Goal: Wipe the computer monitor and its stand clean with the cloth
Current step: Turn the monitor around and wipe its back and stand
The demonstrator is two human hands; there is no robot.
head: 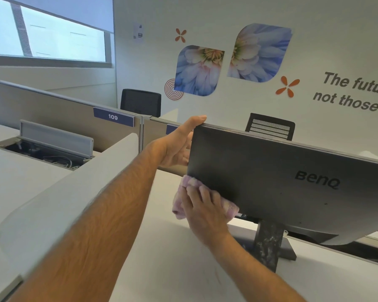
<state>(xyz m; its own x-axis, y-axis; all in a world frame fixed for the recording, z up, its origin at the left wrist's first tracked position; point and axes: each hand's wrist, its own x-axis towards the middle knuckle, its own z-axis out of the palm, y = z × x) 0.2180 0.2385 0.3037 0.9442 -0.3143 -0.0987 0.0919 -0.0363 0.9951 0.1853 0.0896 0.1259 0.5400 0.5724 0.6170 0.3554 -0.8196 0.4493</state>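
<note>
While the left hand (179, 141) grips the monitor (271, 182) at its upper left corner, thumb hooked over the top edge, the right hand (202, 205) presses a pink cloth (189, 182) flat against the lower left of the dark back panel. The monitor stands on the white desk (162, 269), back toward the camera. Its stand (267, 247) looks mottled with pale marks.

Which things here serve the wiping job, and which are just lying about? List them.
In the job: monitor; its stand; cloth, pressed to the monitor's back by the right hand; left hand gripping the monitor's top corner.

Lying about: two office chairs; open cable tray; partition label 109.
</note>
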